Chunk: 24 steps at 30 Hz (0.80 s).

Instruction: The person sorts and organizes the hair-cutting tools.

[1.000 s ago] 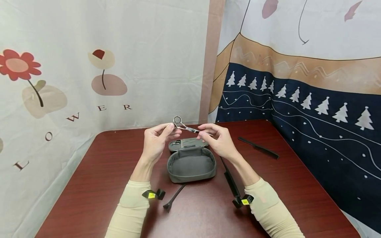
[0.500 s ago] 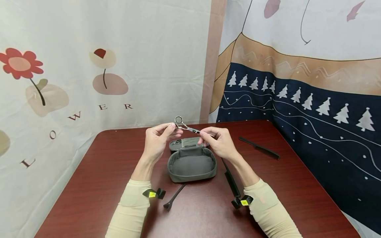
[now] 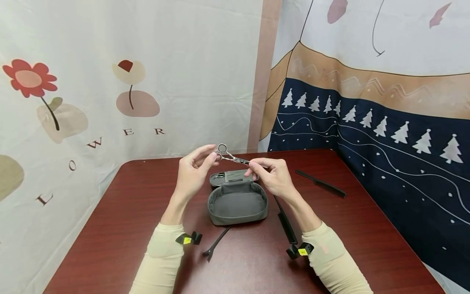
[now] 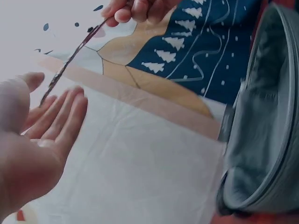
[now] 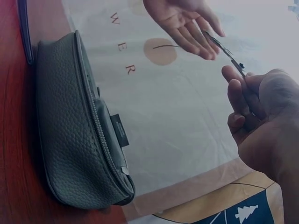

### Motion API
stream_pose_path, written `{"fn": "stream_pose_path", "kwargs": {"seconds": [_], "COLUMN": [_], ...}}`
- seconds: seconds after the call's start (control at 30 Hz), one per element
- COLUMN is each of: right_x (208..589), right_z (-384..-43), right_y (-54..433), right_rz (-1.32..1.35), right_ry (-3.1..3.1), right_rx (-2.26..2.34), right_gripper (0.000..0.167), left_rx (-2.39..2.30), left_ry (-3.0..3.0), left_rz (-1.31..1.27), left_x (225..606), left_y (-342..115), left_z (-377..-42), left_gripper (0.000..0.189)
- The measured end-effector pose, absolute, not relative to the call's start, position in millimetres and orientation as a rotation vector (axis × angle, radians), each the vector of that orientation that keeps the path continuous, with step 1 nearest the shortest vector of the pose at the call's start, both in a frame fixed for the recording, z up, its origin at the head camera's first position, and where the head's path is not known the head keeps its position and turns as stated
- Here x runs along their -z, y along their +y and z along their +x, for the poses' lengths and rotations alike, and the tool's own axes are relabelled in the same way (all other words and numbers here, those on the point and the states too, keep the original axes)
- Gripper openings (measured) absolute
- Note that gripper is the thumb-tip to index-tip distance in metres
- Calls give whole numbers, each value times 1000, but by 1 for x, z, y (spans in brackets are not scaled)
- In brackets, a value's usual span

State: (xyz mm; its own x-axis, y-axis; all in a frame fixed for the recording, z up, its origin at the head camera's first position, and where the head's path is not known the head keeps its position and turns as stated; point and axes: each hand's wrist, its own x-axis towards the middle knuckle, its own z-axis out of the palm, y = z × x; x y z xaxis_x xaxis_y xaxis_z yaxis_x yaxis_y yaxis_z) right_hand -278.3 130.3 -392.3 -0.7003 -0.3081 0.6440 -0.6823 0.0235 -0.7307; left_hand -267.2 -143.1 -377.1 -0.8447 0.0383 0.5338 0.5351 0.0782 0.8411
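Note:
Silver hairdressing scissors are held in the air above the open grey case, finger rings toward the left. My right hand pinches them by the blades between thumb and fingers, hiding most of the blades. Near the rings, my left hand has its fingers loosened and spread. In the left wrist view, the left hand's fingers are extended beside the ring end of the scissors; whether they touch is hard to tell. The right wrist view shows the scissors from the edge.
A black comb lies on the red-brown table at the right. Another black comb lies beside the case, near the right wrist. A black hair clip lies in front of the case. Printed curtains stand behind.
My left fingers have loosened from the scissors' rings and spread apart. The right hand has closed more firmly on the blades, and the scissors have shifted slightly right.

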Motion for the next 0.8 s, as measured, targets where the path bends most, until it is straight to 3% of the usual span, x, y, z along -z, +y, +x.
{"fn": "stream_pose_path", "kwargs": {"seconds": [0.3,0.8], "right_x": [388,382], "right_z": [-280,-276], "right_y": [139,149], "right_rz": [1011,1013], "right_ry": [-2043,-2186], "right_rx": [-1687,-1592], "right_gripper": [12,13], "left_rx": [994,561], "left_ry": [-1999,-1969], "left_rz": [-726,-887], "left_x": [365,357], "left_y": [-151,-149], "left_z": [-257,-249], "left_gripper": [31,29]}}
